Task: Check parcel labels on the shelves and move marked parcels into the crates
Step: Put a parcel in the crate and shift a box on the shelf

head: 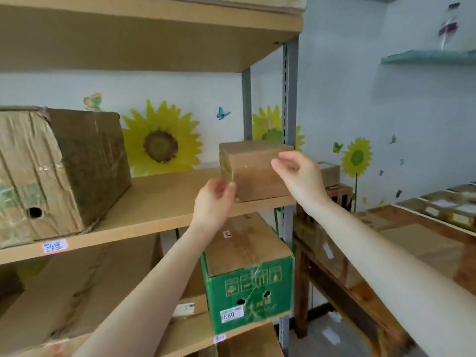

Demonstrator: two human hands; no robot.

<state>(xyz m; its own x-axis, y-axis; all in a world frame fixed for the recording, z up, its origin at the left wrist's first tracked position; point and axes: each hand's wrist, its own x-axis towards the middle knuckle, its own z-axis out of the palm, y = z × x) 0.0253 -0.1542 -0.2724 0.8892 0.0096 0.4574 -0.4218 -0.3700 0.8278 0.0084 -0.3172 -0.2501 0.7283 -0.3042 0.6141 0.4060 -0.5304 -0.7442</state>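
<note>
A small brown cardboard parcel (253,168) stands at the right end of the middle shelf (159,202), by the grey upright. My left hand (215,199) touches its lower left front corner with thumb and fingers. My right hand (298,173) hovers at its upper right front corner, fingers curled and apart, not clearly gripping. No label shows on the parcel's visible faces. A wooden crate (386,266) stands low at the right.
A large taped brown box (59,168) fills the shelf's left end. Below sits a green-fronted box (247,282) with a white number label, beside a big brown box (77,287). Boxes with labels lie at the far right (453,204). An upper shelf board (144,34) hangs overhead.
</note>
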